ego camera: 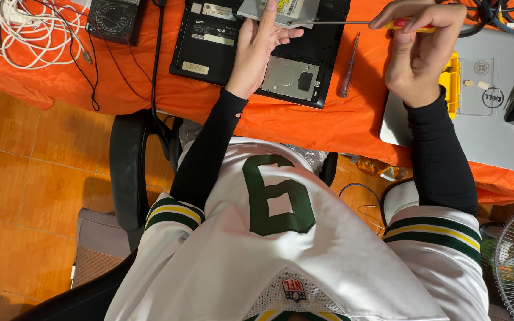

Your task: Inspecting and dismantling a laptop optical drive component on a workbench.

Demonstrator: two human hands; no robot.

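- Head view, work in hand: left hand (261,50) closed around a flat silver drive module (281,12), fingers wrapped on its near edge, raised just above the opened black laptop (209,41).
- Right hand (419,50) pinched shut on the yellow-and-red handle of a thin screwdriver (352,24); shaft lying level, long axis left to right, tip touching the module's right edge.
- Module therefore directly left of the right fingers, reached along the shaft's line; left hand the nearer, already on it.
- Silver hard-disk cover (290,78) seated in the laptop's bay, just below the left wrist.
- 2nd screwdriver (347,68), slim and dark, resting on the orange cloth (304,122) between both hands, axis nearly upright in the picture.
- Labels: 3 small white rectangular stickers on the laptop's underside, left of the hand; a pale sticker with a yellow patch on the module.
- Far right: a closed silver laptop (483,131) with a round emblem, a yellow-edged clear case (456,80) on it.
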